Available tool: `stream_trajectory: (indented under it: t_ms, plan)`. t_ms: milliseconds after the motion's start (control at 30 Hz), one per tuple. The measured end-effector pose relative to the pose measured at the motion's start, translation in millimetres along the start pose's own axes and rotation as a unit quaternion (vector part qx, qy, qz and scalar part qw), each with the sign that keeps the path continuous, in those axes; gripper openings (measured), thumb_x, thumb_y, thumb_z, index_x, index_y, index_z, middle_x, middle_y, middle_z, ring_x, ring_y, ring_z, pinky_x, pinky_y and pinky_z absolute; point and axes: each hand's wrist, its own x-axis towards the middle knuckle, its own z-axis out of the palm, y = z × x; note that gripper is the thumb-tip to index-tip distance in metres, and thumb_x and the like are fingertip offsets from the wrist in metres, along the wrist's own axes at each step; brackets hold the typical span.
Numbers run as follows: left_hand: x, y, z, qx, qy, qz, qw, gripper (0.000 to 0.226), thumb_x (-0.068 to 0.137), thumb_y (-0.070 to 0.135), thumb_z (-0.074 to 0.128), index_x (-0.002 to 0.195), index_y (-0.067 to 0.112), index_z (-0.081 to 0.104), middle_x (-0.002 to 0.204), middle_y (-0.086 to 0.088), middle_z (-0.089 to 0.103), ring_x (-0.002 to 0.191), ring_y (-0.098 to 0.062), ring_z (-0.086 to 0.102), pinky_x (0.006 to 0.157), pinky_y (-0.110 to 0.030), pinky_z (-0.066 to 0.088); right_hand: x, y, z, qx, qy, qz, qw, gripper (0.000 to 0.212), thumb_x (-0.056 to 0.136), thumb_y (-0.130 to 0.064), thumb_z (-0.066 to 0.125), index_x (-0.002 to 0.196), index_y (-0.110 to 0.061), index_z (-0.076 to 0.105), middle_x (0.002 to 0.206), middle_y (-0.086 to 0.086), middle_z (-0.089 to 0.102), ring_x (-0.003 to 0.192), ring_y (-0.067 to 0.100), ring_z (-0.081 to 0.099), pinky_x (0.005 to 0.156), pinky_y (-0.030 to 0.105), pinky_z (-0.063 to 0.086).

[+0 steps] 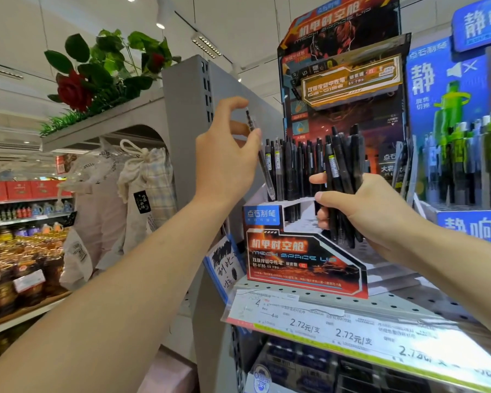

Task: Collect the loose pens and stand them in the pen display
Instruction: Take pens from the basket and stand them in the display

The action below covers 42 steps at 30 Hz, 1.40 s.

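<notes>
The pen display (304, 253) is a red and black cardboard stand on a store shelf, with several black pens (292, 163) upright in its back rows. My left hand (227, 157) pinches a single black pen (262, 163) by its upper part, and the pen's tip rests at the left end of the display's top tier. My right hand (369, 214) grips a bundle of several black pens (342, 180) just above the display's right side.
A blue pen display (465, 154) with green and black pens stands close on the right. Price labels (338, 327) line the shelf edge below. A grey shelf upright (187, 129) rises behind my left hand. Hanging bags (142, 180) and stocked shelves fill the left.
</notes>
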Motion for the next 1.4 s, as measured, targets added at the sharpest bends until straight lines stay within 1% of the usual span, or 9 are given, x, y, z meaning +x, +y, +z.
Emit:
stream_trajectory:
  t_ms: [200,400,600,900,1133,1200,1300,1333,1400]
  plan:
    - [2.8,-3.5,2.7,0.066,-0.020,0.023,0.997,0.033,0.094,0.023,0.066,0.124,0.029,0.056,0.081,0.012,0.066,0.071,-0.010,0.069,0.075,-0.042,0.061,-1.0,-0.7,-2.9,0.007,-0.003,-0.001,1.000,0.024,0.096,-0.006,0.067,0.116,-0.019,0.070,0.064,0.002,0.068,0.061,0.019,0.065,0.063,0.030,0.058]
    - [3.7,-6.1,4.0,0.076,-0.057,-0.012,0.995,0.028,0.095,0.022,0.063,0.122,0.027,0.058,0.079,0.011,0.067,0.079,-0.018,0.070,0.080,-0.046,0.059,-1.8,-1.4,-2.8,0.006,-0.006,0.002,1.000,0.026,0.096,-0.008,0.068,0.120,-0.018,0.068,0.066,0.006,0.068,0.063,0.020,0.066,0.065,0.031,0.057]
    - [5.0,-6.7,6.8,0.170,-0.150,-0.010,0.974,0.034,0.094,0.020,0.061,0.126,0.027,0.052,0.077,0.005,0.068,0.073,-0.010,0.065,0.074,-0.031,0.053,-2.6,-2.0,-3.9,0.003,-0.009,0.007,1.000,0.026,0.096,-0.009,0.068,0.119,-0.019,0.069,0.068,0.008,0.068,0.063,0.023,0.065,0.065,0.031,0.057]
    - [14.8,-5.2,6.2,0.213,-0.226,-0.044,0.950,0.039,0.094,0.020,0.062,0.130,0.026,0.048,0.080,-0.004,0.072,0.075,-0.020,0.070,0.080,-0.043,0.058,-5.7,-5.8,-1.7,0.018,-0.008,0.016,1.000,0.023,0.094,-0.010,0.070,0.117,-0.014,0.069,0.075,0.015,0.073,0.066,0.026,0.068,0.062,0.032,0.058]
    - [8.4,-9.4,7.6,0.216,-0.214,-0.045,0.951,0.052,0.094,0.018,0.062,0.141,0.029,0.043,0.084,0.002,0.069,0.075,-0.009,0.064,0.064,-0.023,0.046,-8.6,-7.7,-0.1,-0.006,-0.006,0.017,1.000,0.015,0.093,-0.012,0.071,0.105,-0.003,0.071,0.082,0.020,0.077,0.070,0.026,0.074,0.068,0.034,0.057]
    - [3.6,-9.7,8.7,0.210,-0.210,-0.052,0.954,0.057,0.094,0.017,0.063,0.145,0.030,0.041,0.091,0.005,0.068,0.077,-0.006,0.061,0.066,-0.022,0.046,-9.2,-8.1,0.5,-0.006,-0.004,0.020,1.000,0.015,0.093,-0.012,0.071,0.105,-0.002,0.071,0.081,0.020,0.076,0.069,0.027,0.073,0.067,0.033,0.057]
    - [-9.6,-8.5,10.2,0.191,-0.131,-0.017,0.973,0.059,0.093,0.019,0.063,0.146,0.034,0.042,0.124,0.005,0.057,0.091,-0.009,0.059,0.082,-0.024,0.049,-9.0,-7.8,-0.1,-0.014,-0.008,0.017,1.000,0.015,0.093,-0.011,0.071,0.105,-0.002,0.071,0.081,0.020,0.076,0.066,0.025,0.072,0.063,0.029,0.057]
    - [-14.1,-6.5,10.2,0.169,-0.091,0.009,0.981,0.055,0.092,0.021,0.063,0.143,0.034,0.046,0.129,0.006,0.052,0.091,-0.006,0.058,0.084,-0.021,0.046,-8.9,-7.9,-0.4,-0.016,-0.007,0.015,1.000,0.014,0.093,-0.011,0.071,0.105,-0.003,0.071,0.081,0.019,0.077,0.065,0.024,0.072,0.061,0.027,0.057]
    - [-20.6,0.4,11.1,0.090,-0.059,0.025,0.994,0.045,0.093,0.025,0.062,0.136,0.033,0.053,0.120,0.013,0.056,0.081,0.001,0.058,0.077,-0.011,0.042,-8.9,-8.0,-0.3,-0.016,-0.007,0.004,1.000,0.011,0.093,-0.009,0.072,0.103,-0.005,0.073,0.077,0.018,0.076,0.064,0.022,0.071,0.058,0.024,0.056]
